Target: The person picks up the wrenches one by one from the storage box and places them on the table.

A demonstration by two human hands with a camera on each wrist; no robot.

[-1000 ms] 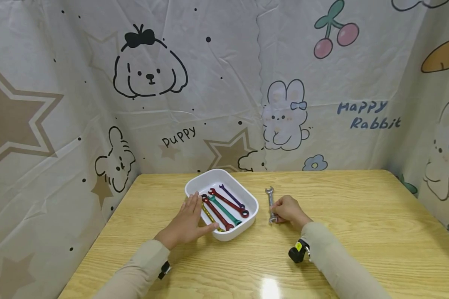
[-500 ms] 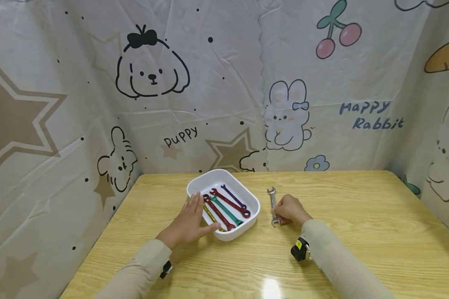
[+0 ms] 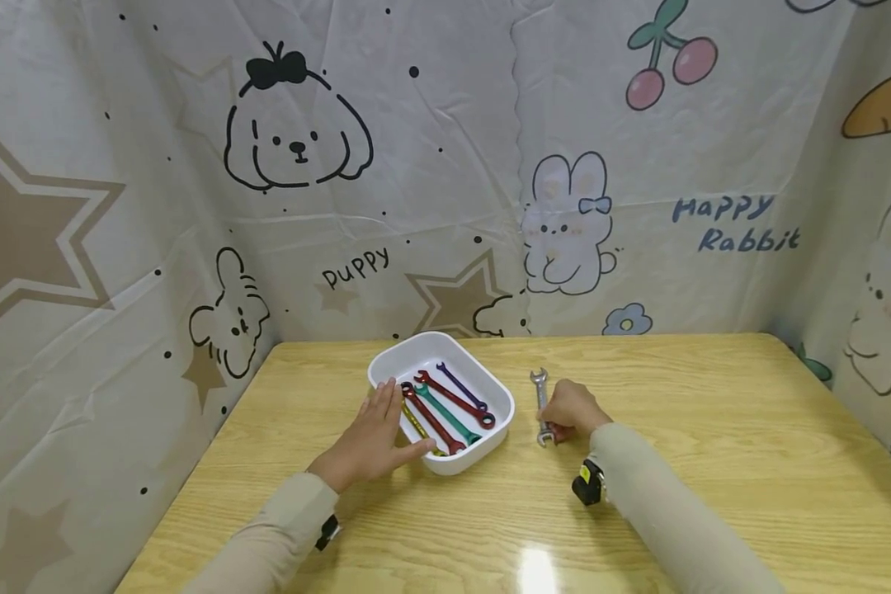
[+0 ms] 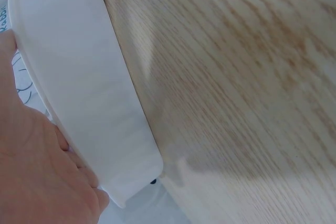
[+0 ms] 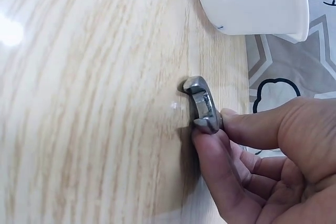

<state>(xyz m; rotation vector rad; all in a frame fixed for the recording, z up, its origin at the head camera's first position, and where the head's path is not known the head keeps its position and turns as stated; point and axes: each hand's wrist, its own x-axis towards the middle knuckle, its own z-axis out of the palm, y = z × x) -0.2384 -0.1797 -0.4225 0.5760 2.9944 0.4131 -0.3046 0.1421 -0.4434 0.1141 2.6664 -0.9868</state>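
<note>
A silver double open-ended wrench (image 3: 540,396) lies at the table's right of centre, its length pointing away from me. My right hand (image 3: 573,407) pinches it near its close end between thumb and fingers; the right wrist view shows one open jaw of the wrench (image 5: 203,106) close to the wood. My left hand (image 3: 371,437) rests on the near left rim of a white tray (image 3: 499,437), fingers straight and thumb spread along the edge. Inside the tray lie several coloured wrenches: a purple one (image 3: 460,386), a green one (image 3: 445,412), red ones and a yellow one partly covered by the hand.
The wood-grain table (image 3: 683,462) reaches to a printed curtain (image 3: 445,165) at the back and sides. A gap of bare wood separates the tray from the silver wrench. Small black cameras (image 3: 588,483) sit on the wrists.
The right wrist has shifted slightly, while its fingers stay on the silver wrench. The left hand and tray keep their places; the head view has moved a little.
</note>
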